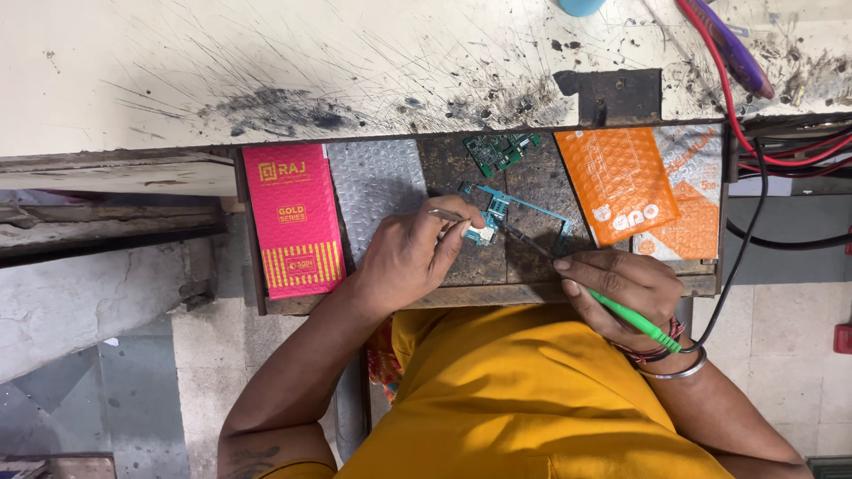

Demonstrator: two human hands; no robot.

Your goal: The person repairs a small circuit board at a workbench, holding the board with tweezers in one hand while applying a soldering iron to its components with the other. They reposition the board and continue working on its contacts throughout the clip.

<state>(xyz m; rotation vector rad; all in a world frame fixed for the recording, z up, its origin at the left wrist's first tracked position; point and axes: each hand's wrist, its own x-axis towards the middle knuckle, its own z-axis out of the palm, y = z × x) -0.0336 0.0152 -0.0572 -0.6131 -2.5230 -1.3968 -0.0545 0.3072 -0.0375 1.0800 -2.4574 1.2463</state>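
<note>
Right hand point(621, 293) grips a green soldering iron point(635, 321), left hand point(413, 257) pinches tweezers point(446, 214) on the teal board point(497, 217)

Pink box point(294, 222), orange bubble pouches point(619, 184), perhaps a pen point(729, 44).

The person wears a mustard-yellow top point(524, 399), plain and unpatterned, with soft folds across the front and a seam line running low near the hem. Its short sleeves end high on the upper arms, leaving both forearms bare. On the right wrist sits a thin silver bangle point(682, 371), and just beside it a bundle of dark red and black threads point(661, 350) wound round the wrist. The left forearm carries a dark inked marking point(251, 461) near the elbow. The left hand point(410, 257) has no rings, and the right hand point(621, 288) is bare too.
</note>
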